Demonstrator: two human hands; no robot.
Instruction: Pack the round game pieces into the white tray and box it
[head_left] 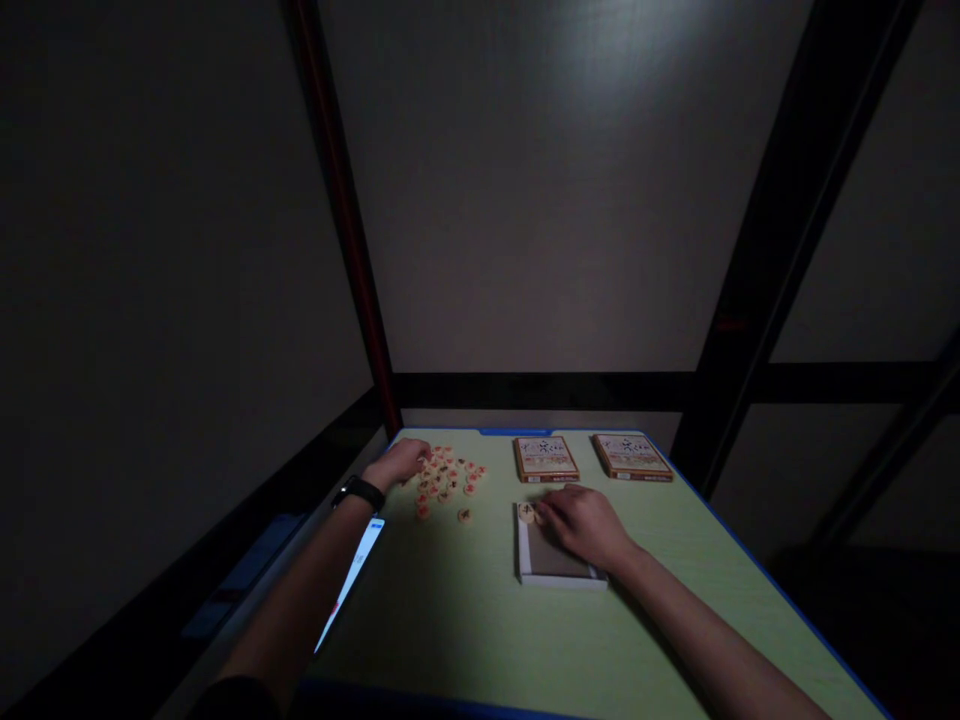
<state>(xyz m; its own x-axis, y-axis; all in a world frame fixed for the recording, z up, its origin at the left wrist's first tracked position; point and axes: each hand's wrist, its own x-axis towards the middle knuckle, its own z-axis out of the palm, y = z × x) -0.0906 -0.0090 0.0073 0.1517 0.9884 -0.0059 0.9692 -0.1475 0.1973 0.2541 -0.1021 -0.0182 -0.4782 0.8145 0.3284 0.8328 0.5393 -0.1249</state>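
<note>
My left hand [399, 463] rests at the left edge of a pile of several round wooden game pieces [448, 478] on the green table [465, 610]; its fingers curl over the nearest pieces, and I cannot make out whether they hold one. My right hand [581, 522] lies over an open shallow white box [551, 562], fingers pinched on one round piece [526, 512] at the box's far left corner. A dark watch [358, 491] is on my left wrist.
Two flat orange-brown boxes, one [545, 458] and the other [631, 456], lie at the table's far edge. A lit phone or tablet [351, 582] lies along the left edge. Dark frame posts stand behind the table [750, 300]. The room is dim.
</note>
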